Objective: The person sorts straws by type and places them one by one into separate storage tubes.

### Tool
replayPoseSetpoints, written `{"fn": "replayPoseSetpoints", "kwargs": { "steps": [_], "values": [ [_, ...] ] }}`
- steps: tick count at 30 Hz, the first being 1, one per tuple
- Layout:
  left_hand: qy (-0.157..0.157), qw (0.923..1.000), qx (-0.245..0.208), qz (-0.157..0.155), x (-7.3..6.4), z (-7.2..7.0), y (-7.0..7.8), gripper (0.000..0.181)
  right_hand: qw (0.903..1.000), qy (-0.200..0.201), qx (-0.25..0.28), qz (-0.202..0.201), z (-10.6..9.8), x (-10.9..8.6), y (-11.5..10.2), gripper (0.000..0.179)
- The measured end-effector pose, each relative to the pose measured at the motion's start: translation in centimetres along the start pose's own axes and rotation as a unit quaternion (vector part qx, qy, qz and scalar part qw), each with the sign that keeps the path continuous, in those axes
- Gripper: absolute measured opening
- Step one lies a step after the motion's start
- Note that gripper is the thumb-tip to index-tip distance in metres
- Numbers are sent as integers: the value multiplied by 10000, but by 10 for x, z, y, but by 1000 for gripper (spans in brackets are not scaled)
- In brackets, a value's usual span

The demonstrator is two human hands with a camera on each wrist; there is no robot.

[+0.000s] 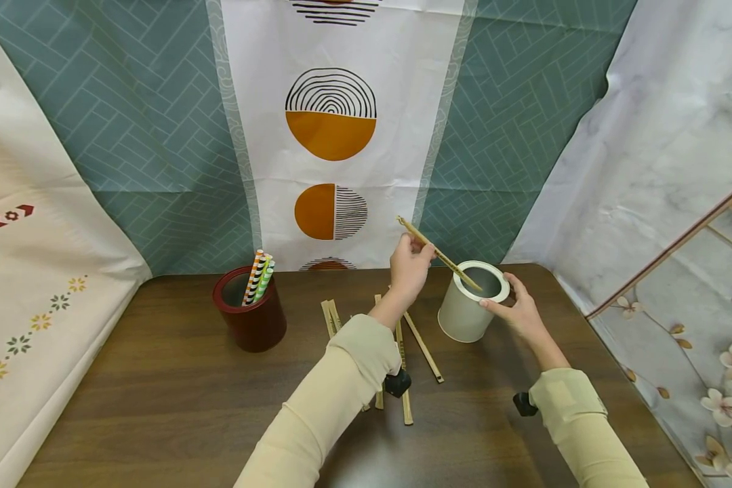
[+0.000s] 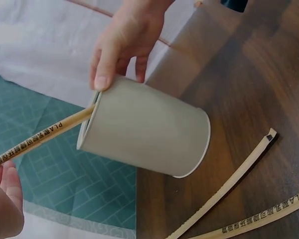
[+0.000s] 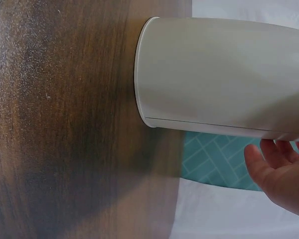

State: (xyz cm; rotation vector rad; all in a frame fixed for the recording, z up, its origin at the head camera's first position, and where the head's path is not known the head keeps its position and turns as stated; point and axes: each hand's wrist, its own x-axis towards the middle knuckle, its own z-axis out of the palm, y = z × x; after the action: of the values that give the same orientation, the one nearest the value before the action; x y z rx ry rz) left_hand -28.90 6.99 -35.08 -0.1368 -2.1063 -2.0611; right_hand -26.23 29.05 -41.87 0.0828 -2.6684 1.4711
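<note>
Straw [image 1: 449, 262], right of centre, pinched by left hand [image 1: 409, 268]: we judge it light, crushable, best held mid-length; right hand [image 1: 521, 313] grips can [image 1: 465, 316] rim.

From above, my head view looks forward and down, far enough back to take in most of the table [image 1: 158, 393] and the cloth [image 1: 158, 135] behind. My left wrist view, tipped sideways, faces the can [image 2: 144, 129] and right hand [image 2: 129, 40] up close. My right wrist view, also sideways, sits nearer the can's wall. All three share can and right hand.
</note>
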Motion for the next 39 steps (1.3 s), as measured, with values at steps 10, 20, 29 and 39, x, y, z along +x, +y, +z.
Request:
{"fn": "replayPoseSetpoints", "kwargs": {
  "steps": [10, 20, 29, 39],
  "values": [
    [-451, 9964, 710, -129, -9, 11, -7, 13, 10000, -31, 34, 31, 1, -1, -3, 84],
    [-846, 9903, 982, -499, -14, 6, -20, 20, 9999, -23, 125, -37, 1, -1, -3, 83],
    [-841, 9849, 1383, -622, -6, -27, -38, 26, 9999, 7, 99, -45, 1, -1, -2, 82],
    [-575, 9781, 1863, -726, -2, -72, -68, 27, 10000, -5, -42, -1, 0, -1, 0, 81]
  ]
}}
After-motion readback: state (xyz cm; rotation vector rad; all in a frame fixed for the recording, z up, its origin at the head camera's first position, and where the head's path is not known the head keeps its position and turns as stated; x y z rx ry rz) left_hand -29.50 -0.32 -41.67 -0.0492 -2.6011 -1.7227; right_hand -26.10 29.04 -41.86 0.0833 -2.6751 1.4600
